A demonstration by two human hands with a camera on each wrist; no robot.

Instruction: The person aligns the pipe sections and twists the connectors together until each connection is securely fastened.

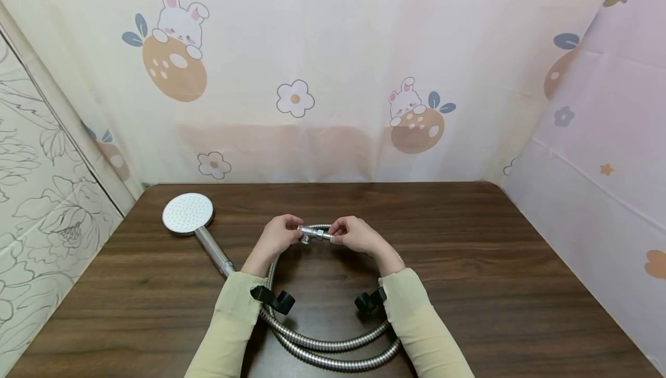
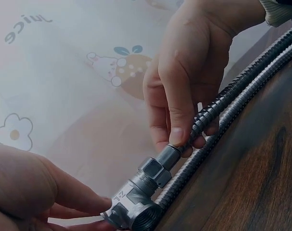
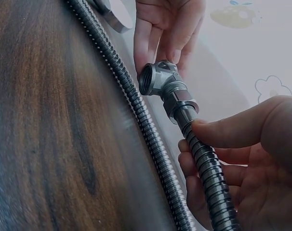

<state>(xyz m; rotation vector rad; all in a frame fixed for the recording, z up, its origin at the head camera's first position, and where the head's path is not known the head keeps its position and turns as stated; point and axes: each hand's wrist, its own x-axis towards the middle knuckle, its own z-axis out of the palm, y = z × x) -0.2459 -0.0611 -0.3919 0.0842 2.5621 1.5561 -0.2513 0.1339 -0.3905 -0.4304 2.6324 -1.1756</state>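
In the head view, my left hand [image 1: 274, 237] pinches the end of a chrome tee fitting [image 1: 307, 233] between thumb and fingers. The fitting has a threaded open side port [image 3: 146, 79], plain to see in the right wrist view. My right hand [image 1: 360, 236] grips the end of a ribbed metal shower hose [image 3: 213, 187], thumb along it just behind the hex nut [image 2: 154, 172]. That nut sits on the fitting, in line with the hose, so both hands hold one joined piece above the table. The hose loops round beneath both forearms.
A round white-faced shower head [image 1: 188, 214] with a silver handle [image 1: 214, 251] lies on the left of the dark wooden table [image 1: 520, 285]. Printed curtains [image 1: 333, 66] hang behind the table and at its sides. Black straps with small cameras [image 1: 273, 299] are on both wrists.
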